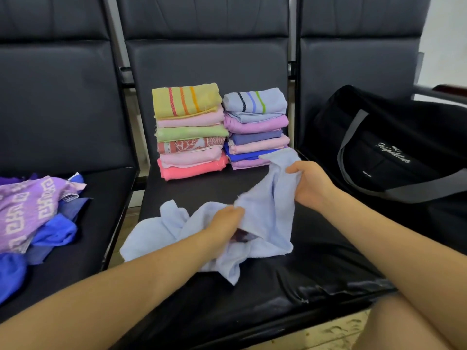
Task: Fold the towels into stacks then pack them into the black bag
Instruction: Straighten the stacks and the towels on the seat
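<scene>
Both bare forearms reach over the glossy black seat [290, 279] to a pale blue terry towel [267, 213] — soft, crumpled, its long axis running from the seat's front left up toward its back right. Left hand [225, 226] grips the bunched middle; right hand [310, 183] pinches the raised upper edge. Behind the towel stand two folded stacks [219, 130]. Right of it slumps the black bag [394, 147]; left of it lies a loose pile [32, 215].

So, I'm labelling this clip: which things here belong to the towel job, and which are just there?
Part of the job:
- light blue towel, held by left hand and right hand
- two folded stacks
- unfolded pile
- black bag

Just there:
- the seats
</scene>
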`<state>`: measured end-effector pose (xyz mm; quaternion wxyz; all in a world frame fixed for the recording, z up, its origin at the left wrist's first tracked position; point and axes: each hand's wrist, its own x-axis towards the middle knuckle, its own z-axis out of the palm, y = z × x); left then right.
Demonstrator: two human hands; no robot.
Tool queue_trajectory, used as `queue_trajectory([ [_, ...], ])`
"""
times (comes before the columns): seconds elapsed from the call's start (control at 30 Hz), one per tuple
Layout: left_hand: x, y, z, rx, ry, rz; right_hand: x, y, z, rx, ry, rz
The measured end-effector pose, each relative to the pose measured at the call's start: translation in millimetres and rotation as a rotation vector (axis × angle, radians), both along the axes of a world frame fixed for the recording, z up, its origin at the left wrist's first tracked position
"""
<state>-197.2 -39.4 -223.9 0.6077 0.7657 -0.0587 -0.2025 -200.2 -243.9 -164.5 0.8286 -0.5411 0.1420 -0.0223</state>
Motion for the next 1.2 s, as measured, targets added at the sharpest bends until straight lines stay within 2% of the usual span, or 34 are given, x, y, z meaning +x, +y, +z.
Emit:
queue_trajectory([
  [0.07, 8.3, 8.8, 13.7, -0.324, 0.205, 0.217, 3.0, -5.9, 0.8, 0.042, -0.009, -0.047],
  [0.13, 16.5, 18.6, 24.7, -0.498, 0.300, 0.283, 3.3, -7.8, -0.8, 0.034, -0.041, -0.036],
  [0.17, 17.5, 21.1, 33.1, -0.531, 0.305, 0.285, 4.8, -7.9, -4.1, -0.027, -0.050, -0.015],
  [0.3, 29.7, 38.7, 47.3, -0.581, 0.286, 0.259, 11.4, 0.6, -17.0, -0.515, -0.012, 0.053],
  [0.37, 36.5, 43.1, 49.9, -0.594, 0.250, 0.265, 14.1, 5.2, -17.6, -0.694, -0.010, 0.059],
  [0.47, 50.8, 49.6, 55.9, -0.599, 0.171, 0.268, 22.6, 4.0, -15.7, -0.740, -0.067, -0.017],
  [0.57, 71.8, 57.1, 67.6, -0.639, 0.025, 0.294, 37.8, 2.1, -9.1, -0.574, -0.131, -0.128],
  [0.63, 88.5, 56.8, 74.3, -0.526, -0.089, 0.402, 53.3, 1.8, -3.0, -0.545, -0.150, -0.217],
  [0.7, 103.4, 53.4, 76.9, -0.210, -0.287, 0.507, 71.8, -0.4, -7.4, -0.663, -0.135, -0.316],
  [0.77, 115.6, 49.3, 70.3, 0.155, -0.546, 0.431, 82.8, -7.1, -23.2, -0.853, -0.071, -0.373],
  [0.8, 120.0, 48.4, 62.1, 0.289, -0.618, 0.355, 82.9, -11.5, -33.3, -0.956, -0.002, -0.363],
  [0.87, 122.8, 48.4, 41.3, 0.480, -0.635, 0.231, 75.1, -18.7, -48.9, -1.157, 0.166, -0.297],
  [0.93, 118.0, 53.2, 19.7, 0.601, -0.645, 0.165, 61.4, -20.9, -55.1, -1.293, 0.190, -0.255],
  [1.03, 91.8, 61.2, 8.0, 0.785, -0.738, 0.008, 38.2, -13.1, -57.8, -1.407, 0.069, -0.212],
  [1.1, 66.0, 64.3, 11.4, 0.754, -0.763, -0.006, 24.6, -4.8, -59.7, -1.474, -0.007, -0.117],
  [1.2, 23.1, 67.8, 20.5, 0.744, -0.727, -0.021, 10.2, 14.9, -48.5, -1.403, -0.095, -0.040],
])
